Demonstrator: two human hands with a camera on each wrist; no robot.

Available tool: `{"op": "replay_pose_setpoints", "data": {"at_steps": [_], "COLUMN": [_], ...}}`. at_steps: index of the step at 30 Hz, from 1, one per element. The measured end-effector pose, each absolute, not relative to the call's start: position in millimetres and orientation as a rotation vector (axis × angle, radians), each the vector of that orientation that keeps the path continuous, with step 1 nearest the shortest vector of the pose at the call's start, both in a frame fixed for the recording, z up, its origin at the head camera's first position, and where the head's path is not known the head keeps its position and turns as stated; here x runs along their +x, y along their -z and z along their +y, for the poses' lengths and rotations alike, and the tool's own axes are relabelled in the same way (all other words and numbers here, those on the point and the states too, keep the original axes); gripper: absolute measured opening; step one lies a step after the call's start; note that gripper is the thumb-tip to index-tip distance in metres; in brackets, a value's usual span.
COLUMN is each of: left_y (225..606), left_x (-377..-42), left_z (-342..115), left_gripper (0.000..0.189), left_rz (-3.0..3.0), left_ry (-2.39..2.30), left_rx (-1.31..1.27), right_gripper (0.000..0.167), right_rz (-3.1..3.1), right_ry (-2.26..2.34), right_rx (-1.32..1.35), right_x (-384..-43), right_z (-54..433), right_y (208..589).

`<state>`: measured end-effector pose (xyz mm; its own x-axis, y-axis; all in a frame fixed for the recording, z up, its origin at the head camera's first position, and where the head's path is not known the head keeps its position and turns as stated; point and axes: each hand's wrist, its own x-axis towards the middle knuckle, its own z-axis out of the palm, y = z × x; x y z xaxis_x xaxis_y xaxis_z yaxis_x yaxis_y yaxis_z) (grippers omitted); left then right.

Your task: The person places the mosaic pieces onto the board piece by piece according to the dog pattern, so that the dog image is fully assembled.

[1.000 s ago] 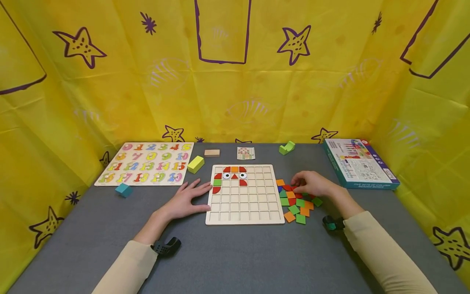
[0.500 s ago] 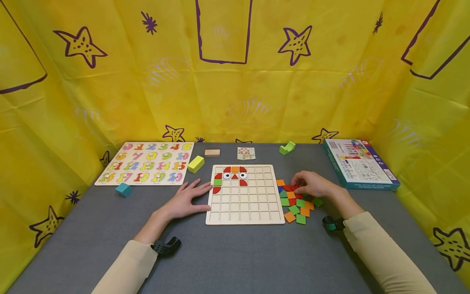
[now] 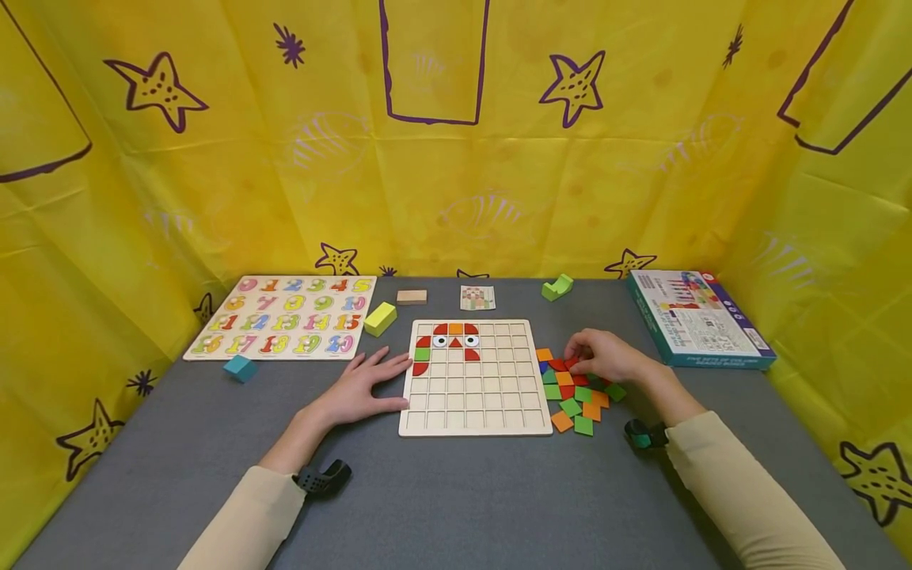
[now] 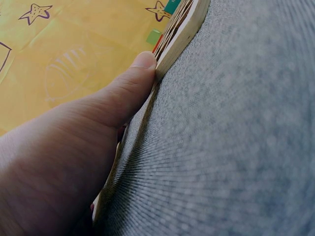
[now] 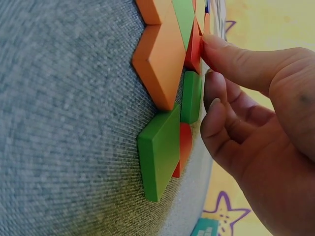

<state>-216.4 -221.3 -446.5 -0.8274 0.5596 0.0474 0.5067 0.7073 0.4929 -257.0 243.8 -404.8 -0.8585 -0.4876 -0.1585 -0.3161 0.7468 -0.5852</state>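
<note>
A pale grid board (image 3: pixel 484 396) lies flat near the middle of the head view, its upper-left cells filled with red pieces, an orange square (image 3: pixel 455 328), a green square (image 3: pixel 423 354) and two eye tiles (image 3: pixel 440 341). Just beside its right edge spreads a loose, overlapping pile of coloured tiles (image 3: pixel 583 393), red, orange, green and blue.

The left hand (image 3: pixel 359 388) has its fingers spread apart, with the thumb tip touching the board's edge. The right hand (image 3: pixel 602 356) is at the pile's upper right, fingers bent, thumb tip against a red tile (image 5: pixel 194 53); whether it pinches that tile I cannot tell.

Farther out on the grey desk (image 3: pixel 456 507), a number board (image 3: pixel 279 312) lies at centre left, with a blue block (image 3: pixel 240 368) near its lower edge. Above the grid board sit a yellow block (image 3: pixel 381 319), a wooden block (image 3: pixel 411 297), a picture card (image 3: pixel 477 298) and a green curved block (image 3: pixel 557 286). A flat box (image 3: pixel 698 313) lies at centre right; yellow cloth (image 3: pixel 456 182) hangs behind.
</note>
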Motion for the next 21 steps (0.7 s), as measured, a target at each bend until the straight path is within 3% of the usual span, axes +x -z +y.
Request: {"op": "replay_pose_setpoints", "data": {"at_steps": [21], "left_y": [444.2], "left_x": [-215.4], "left_z": [-221.8], "left_gripper": [0.079], "left_rz": [2.792], "left_ry": [-0.775], "left_rx": [0.875], "right_gripper": [0.009], "right_rz": [2.630], "right_ry": [0.848], "right_rx": [-0.647], "right_x": [-256.4], "right_z": [245.0], "right_y": [400.8]}}
